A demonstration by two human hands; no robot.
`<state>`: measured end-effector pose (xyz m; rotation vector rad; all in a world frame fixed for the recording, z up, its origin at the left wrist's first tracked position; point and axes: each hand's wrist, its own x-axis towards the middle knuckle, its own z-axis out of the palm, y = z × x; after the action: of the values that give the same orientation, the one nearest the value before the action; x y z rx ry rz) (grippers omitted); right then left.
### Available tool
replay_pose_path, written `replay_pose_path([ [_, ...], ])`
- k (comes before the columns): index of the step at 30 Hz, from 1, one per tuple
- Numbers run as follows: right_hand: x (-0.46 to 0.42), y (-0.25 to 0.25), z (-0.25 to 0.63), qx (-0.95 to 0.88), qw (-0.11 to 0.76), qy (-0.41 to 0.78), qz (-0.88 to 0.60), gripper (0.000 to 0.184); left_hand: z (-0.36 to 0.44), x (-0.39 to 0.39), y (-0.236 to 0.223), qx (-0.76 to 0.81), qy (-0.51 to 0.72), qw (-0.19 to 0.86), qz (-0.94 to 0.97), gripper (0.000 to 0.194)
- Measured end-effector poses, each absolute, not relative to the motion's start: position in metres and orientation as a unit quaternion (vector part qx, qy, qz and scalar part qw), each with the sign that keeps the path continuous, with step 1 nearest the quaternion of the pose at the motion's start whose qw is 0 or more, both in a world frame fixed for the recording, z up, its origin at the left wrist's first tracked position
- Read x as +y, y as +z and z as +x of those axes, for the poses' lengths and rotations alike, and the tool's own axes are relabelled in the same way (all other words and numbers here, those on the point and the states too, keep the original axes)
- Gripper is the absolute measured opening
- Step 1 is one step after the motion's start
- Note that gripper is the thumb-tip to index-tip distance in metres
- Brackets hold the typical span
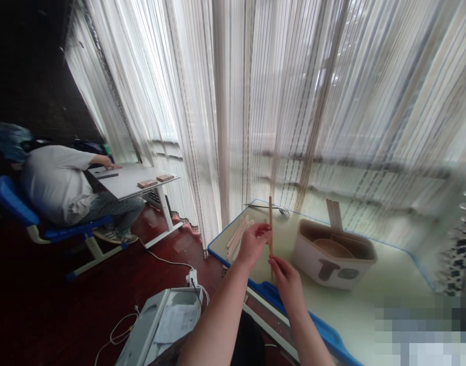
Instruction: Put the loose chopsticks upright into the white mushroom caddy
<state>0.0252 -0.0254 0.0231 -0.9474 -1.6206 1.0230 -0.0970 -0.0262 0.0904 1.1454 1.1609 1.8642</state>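
Observation:
Both of my hands are on one slim, upright wooden stick (270, 211), possibly a chopstick, above the near part of a pale, blue-edged table. The fingers of my left hand (253, 243) pinch it around its middle. Lower down, my right hand (287, 277) grips it between thumb and fingers. A bundle of similar pale sticks (236, 239) lies on the table just left of my left hand. To the right of my hands stands a white tub (334, 272) with dark lettering, a round brown piece (330, 249) inside, and several flat sticks (334, 216) rising at its back.
A metal utensil (282, 211) lies at the table's back edge, before a sheer curtain (233, 101). Left, a person (57, 178) sits at a white table (132, 185) bearing small brown blocks (147, 183). Cables and a grey case (152, 315) are below. Pixelation hides the bottom right corner.

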Motion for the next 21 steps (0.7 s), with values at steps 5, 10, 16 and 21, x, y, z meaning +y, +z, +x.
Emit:
replay_pose_path([
  [5, -0.020, 0.020, 0.022, -0.652, 0.525, 0.391, -0.382, 0.044, -0.092, -0.026, 0.101, 0.448, 0.671, 0.304, 0.507, 0.032],
  [10, -0.010, 0.044, 0.033, -0.669, 0.543, 0.348, -0.370, 0.035, -0.083, -0.020, 0.131, 0.422, 0.666, 0.305, 0.535, 0.026],
  [16, -0.004, 0.118, 0.082, -0.797, 0.444, 0.244, -0.328, 0.029, -0.060, -0.006, 0.181, 0.352, 0.666, 0.343, 0.561, 0.024],
  [21, 0.004, 0.167, 0.126, -0.828, 0.383, 0.188, -0.364, 0.027, -0.029, 0.011, 0.197, 0.318, 0.668, 0.386, 0.552, 0.035],
])
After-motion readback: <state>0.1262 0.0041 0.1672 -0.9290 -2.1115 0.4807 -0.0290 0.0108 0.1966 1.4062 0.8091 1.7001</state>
